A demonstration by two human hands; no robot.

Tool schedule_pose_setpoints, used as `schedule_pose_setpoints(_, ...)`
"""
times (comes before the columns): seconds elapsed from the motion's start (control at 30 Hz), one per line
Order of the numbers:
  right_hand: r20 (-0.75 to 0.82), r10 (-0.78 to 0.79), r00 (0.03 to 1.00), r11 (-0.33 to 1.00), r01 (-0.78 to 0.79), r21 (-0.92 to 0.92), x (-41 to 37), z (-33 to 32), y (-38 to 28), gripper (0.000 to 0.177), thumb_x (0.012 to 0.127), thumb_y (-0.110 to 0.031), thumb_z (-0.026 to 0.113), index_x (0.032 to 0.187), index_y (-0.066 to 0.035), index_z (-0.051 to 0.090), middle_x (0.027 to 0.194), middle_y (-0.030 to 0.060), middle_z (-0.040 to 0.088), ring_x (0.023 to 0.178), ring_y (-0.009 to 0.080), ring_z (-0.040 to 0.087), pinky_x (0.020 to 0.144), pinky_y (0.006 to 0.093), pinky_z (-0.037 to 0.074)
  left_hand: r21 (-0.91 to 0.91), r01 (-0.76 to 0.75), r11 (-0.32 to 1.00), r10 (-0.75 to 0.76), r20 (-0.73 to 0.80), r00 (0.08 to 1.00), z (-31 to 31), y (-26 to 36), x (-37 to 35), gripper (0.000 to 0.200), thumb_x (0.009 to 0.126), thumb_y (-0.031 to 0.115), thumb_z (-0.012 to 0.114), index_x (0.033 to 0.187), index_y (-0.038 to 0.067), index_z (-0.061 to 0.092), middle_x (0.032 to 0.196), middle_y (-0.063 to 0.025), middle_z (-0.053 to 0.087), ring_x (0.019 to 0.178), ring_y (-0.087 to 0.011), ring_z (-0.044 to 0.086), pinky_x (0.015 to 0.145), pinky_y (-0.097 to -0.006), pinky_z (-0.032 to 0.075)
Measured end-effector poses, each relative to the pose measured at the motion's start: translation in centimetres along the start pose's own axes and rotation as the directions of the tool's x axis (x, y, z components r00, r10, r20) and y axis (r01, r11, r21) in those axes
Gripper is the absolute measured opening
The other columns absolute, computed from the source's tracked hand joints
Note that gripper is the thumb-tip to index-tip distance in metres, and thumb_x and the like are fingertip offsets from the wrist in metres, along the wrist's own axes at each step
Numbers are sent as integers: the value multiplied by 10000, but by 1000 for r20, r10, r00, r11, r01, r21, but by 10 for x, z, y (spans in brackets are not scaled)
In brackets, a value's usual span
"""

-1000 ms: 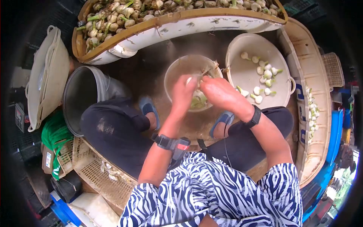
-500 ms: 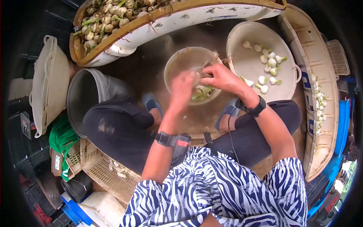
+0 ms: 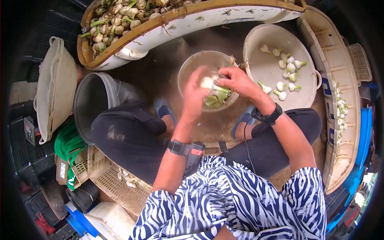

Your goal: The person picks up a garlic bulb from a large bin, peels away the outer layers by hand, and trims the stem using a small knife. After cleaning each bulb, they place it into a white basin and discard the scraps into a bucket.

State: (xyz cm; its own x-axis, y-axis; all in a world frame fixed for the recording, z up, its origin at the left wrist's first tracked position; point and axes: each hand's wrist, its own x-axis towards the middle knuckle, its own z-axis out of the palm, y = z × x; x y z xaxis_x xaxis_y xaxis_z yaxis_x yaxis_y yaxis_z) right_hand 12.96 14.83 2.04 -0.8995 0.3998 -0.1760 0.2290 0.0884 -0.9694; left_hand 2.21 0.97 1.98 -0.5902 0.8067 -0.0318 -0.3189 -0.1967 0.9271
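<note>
Right hand (image 3: 240, 83) is pinching a white bulb (image 3: 207, 83) at its stem side, thumb lying on or close against it. Left hand (image 3: 194, 94) is showing blurred at the bulb's other side; whether its fingers are gripping or only brushing, cannot tell. Bulb is sitting between the two hands, above the pale bowl (image 3: 189, 65), green stem (image 3: 221, 89) slanting toward the right palm. Leafy scraps (image 3: 216, 101) are lying below, inside the bowl. Judging by eye: bulb is looking light, firm, probably withstanding a fingertip pinch; smooth skin may be slipping a little, stem likely bending. Best hold: cupping the round body, steadying the stem near its base. Similar bulbs (image 3: 291, 68) are lying in the tub (image 3: 257, 52) at right.
</note>
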Motion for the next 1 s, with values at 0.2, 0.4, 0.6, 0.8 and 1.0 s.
schedule_pose_setpoints(0.2,-110,-205,973,972,189,-140,-3,9,5,135,873,-153,620,868,-20,598,766,-33,551,690,22,481,571,197,398,367,335,868,-357,-8,934,-4,15,7,355,838,39,555,1179,-55,526,1055,-100,617,937,-144,597,856,-268,466)
schedule_pose_setpoints(0.4,-268,118,956,751,91,654,-4,20,-7,184,880,-116,575,1011,12,592,886,32,642,817,71,579,688,236,475,-464,195,864,-175,88,981,-3,-10,13,296,851,65,571,1118,-61,563,1078,-131,609,992,-171,598,868,-288,465)
schedule_pose_setpoints(0.6,-359,-107,927,941,211,265,1,18,10,190,854,-124,592,993,7,601,866,52,646,780,102,582,684,276,476,365,457,811,-473,-51,880,7,24,15,323,828,131,597,1100,-41,600,1015,-73,645,909,-142,609,830,-272,472)
schedule_pose_setpoints(0.8,-638,126,759,950,93,298,1,-23,7,228,827,-193,609,903,21,592,771,98,628,708,154,559,667,349,463,-118,462,879,-442,160,882,-8,9,18,351,786,87,635,1106,-51,587,997,-101,649,897,-182,632,812,-313,518)
schedule_pose_setpoints(1.0,-300,-146,943,836,-44,-546,-4,-11,3,259,808,-196,636,914,38,603,811,224,628,734,335,621,650,380,479,-523,325,788,-344,63,937,-18,10,18,381,838,90,626,1193,-18,540,1116,-104,617,1026,-213,587,958,-342,443)
